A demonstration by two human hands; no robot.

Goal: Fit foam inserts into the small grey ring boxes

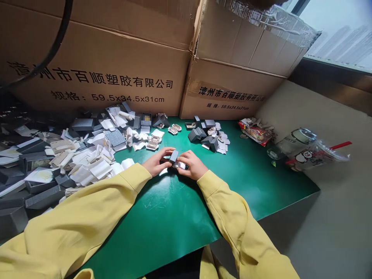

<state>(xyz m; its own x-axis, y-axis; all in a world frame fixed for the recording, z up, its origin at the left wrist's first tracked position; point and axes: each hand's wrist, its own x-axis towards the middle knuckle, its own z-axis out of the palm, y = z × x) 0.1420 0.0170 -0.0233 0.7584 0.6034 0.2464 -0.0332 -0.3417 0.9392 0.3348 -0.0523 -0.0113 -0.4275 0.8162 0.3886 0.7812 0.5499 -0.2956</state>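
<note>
Both my hands meet over the middle of the green table (162,217). Between them is a small dark grey box (174,156). My left hand (159,161) is closed on its left side, fingers and thumb pressed to it. My right hand (192,164) grips from the right, with a crumpled white paper piece (180,165) under its fingers, against the box. Whether that paper is inside or beside the box I cannot tell. Beyond my hands lies a small group of grey boxes and white papers (207,135).
A large heap of grey boxes and crumpled papers (95,159) covers the table's left side. Two big cardboard cartons (101,58) stand along the back. At the right are a red snack packet (257,133), a clear bottle (290,143) and a plastic cup with red straw (314,157).
</note>
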